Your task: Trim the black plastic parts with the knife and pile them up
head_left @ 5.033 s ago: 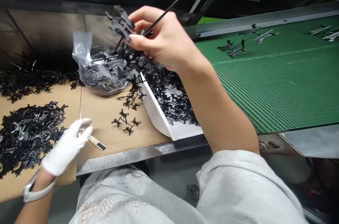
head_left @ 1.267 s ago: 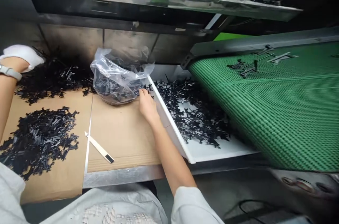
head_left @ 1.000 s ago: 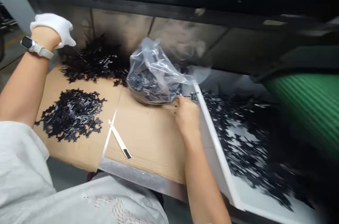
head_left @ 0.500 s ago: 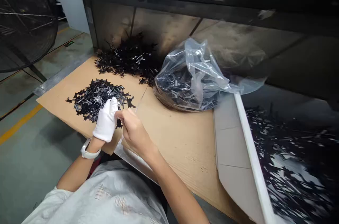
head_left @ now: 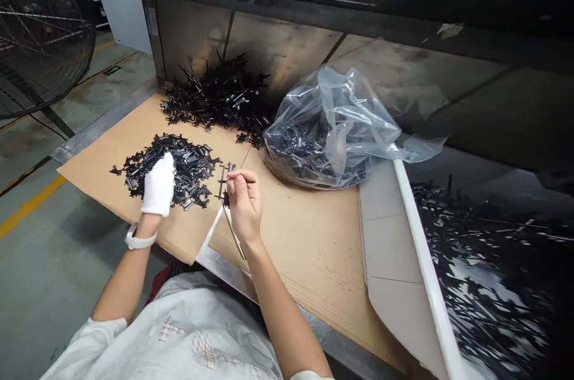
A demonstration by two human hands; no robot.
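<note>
While our right hand (head_left: 244, 203) pinches a part (head_left: 223, 178) beside the pile (head_left: 191, 163), our left hand (head_left: 158, 187) lies on it. Its grip is unclear.

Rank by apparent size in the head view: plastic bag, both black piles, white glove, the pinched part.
1. plastic bag
2. back pile and front pile: alike, back one farther, so unranked
3. gloved left hand
4. black part pinched by the right hand
</note>
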